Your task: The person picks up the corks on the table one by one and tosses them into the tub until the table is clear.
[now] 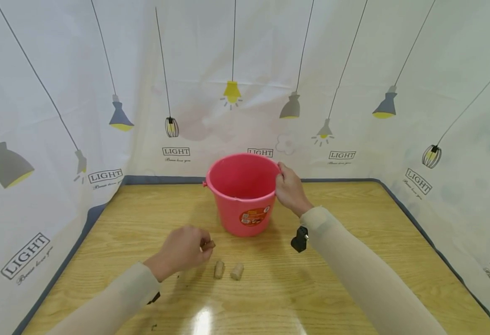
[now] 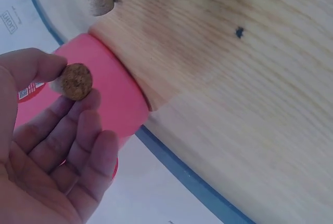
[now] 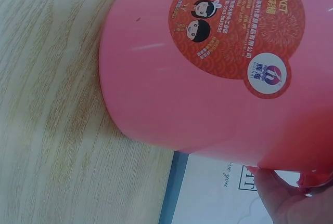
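Observation:
A pink bucket (image 1: 245, 216) with a red label stands upright on the wooden table, its mouth facing up. My right hand (image 1: 290, 190) grips its rim on the right side; in the right wrist view the thumb (image 3: 278, 195) shows at the rim. Between thumb and fingertips my left hand (image 1: 185, 249) pinches a cork (image 2: 78, 82), held left of the bucket and low over the table. Two more corks lie on the table just right of that hand, one upright in the picture (image 1: 219, 269) and a cork (image 1: 237, 271) leaning slightly.
The wooden table (image 1: 354, 260) is bordered by white cloth walls (image 1: 437, 93) printed with lamps. A black wrist device (image 1: 300, 239) hangs under the right sleeve. Small dark specks dot the table near the left forearm.

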